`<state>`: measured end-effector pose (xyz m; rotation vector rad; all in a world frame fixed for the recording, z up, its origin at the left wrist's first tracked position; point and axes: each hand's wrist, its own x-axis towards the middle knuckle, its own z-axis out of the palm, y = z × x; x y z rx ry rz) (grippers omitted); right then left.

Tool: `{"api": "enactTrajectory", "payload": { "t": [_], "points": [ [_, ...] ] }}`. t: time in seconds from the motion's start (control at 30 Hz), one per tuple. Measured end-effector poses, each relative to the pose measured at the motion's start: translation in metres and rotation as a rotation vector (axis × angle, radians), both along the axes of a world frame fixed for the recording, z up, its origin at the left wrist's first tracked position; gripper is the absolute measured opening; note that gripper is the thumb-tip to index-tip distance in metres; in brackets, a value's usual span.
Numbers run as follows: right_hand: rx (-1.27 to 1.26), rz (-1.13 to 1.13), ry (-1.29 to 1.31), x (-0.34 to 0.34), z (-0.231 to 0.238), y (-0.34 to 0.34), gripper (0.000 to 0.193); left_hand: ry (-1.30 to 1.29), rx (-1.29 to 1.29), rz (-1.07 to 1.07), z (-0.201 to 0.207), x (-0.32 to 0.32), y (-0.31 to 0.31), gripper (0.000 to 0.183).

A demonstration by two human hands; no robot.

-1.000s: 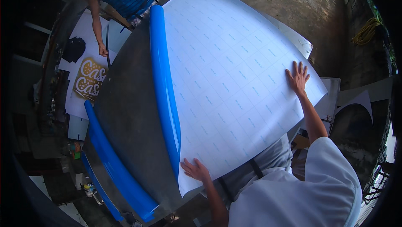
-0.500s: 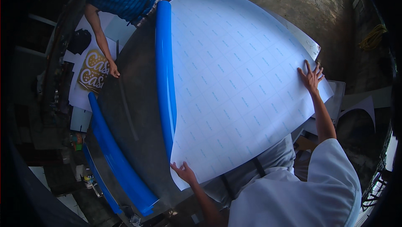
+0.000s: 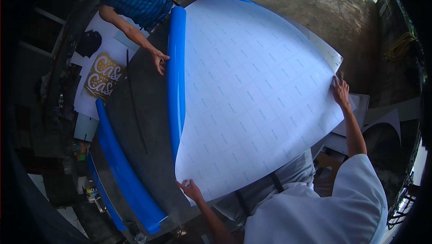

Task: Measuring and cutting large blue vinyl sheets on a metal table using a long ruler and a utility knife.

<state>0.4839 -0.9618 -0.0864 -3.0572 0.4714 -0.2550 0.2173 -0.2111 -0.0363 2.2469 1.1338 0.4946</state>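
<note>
A large sheet of blue vinyl film lies with its white, printed backing paper (image 3: pixel 252 91) facing up on a dark table (image 3: pixel 135 145). Its left side is curled into a long glossy blue roll (image 3: pixel 177 64). My left hand (image 3: pixel 192 191) grips the near-left corner of the sheet, fingertips at the edge. At the right edge, my right hand (image 3: pixel 340 93) has its fingers bent over the margin. Across the table, a co-worker's hand (image 3: pixel 159 60) touches the blue roll, while that person's other hand is at the far corner, partly hidden by curled film.
Two more curled blue vinyl strips (image 3: pixel 130 176) lie on the table's left part, near a thin dark bar (image 3: pixel 137 113). Beyond the left edge is a printed gold-and-white sign (image 3: pixel 104 76). A pale board (image 3: pixel 330 55) juts out under the sheet's far right. Coiled yellow rope (image 3: pixel 399 47) hangs at right.
My right hand has gone from spread flat on the backing to bent round its edge. The sheet's near-left corner and my left hand shifted left. The co-worker's near hand moved up to the roll.
</note>
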Motion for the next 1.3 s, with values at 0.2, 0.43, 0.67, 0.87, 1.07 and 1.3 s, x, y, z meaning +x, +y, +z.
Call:
{"api": "enactTrajectory", "payload": {
  "t": [0.2,0.43,0.67,0.87,1.07,1.3],
  "points": [
    [0.189,-0.095,0.135,0.015,0.022,0.04,0.058,0.197,0.256,0.021,0.001,-0.011,0.035,0.089],
    [0.566,0.264,-0.108,-0.012,0.039,-0.003,0.045,-0.06,-0.01,-0.006,0.027,0.011,-0.019,0.091],
    [1.014,0.341,0.555,-0.096,0.094,0.173,0.055,-0.027,0.017,-0.274,0.021,0.014,-0.09,0.069],
    [0.721,0.826,0.412,-0.167,0.059,0.296,0.042,0.012,-0.061,-0.703,0.033,0.035,-0.166,0.056],
    [0.649,1.022,0.463,-0.188,0.105,0.4,0.026,-0.007,0.019,-0.751,0.022,0.035,-0.18,0.072],
    [0.731,1.296,0.203,-0.171,0.135,0.45,0.024,-0.143,-0.004,-0.538,0.025,0.027,-0.151,0.072]
  ]
}}
